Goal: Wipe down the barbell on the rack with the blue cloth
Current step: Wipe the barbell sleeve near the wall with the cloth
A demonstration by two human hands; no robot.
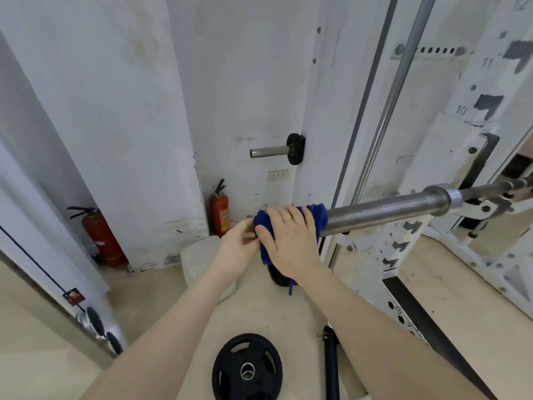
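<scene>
A steel barbell (pixel 383 210) lies across the white rack (pixel 473 174), its sleeve pointing left toward me. The blue cloth (pixel 318 219) is wrapped over the sleeve's left end, with a loose tail hanging below. My right hand (pixel 291 241) lies over the cloth, fingers curled round it and the sleeve, thumb on the near side. My left hand (pixel 238 246) is at the very end of the sleeve, its fingertips pinching the cloth's left edge. The tip of the bar is hidden under the cloth and hands.
A black weight plate (pixel 246 368) lies on the floor below my arms, a dark bar (pixel 330 368) beside it. Two red fire extinguishers (pixel 220 212) stand by the white wall. A plate peg (pixel 277 151) sticks out of the wall above.
</scene>
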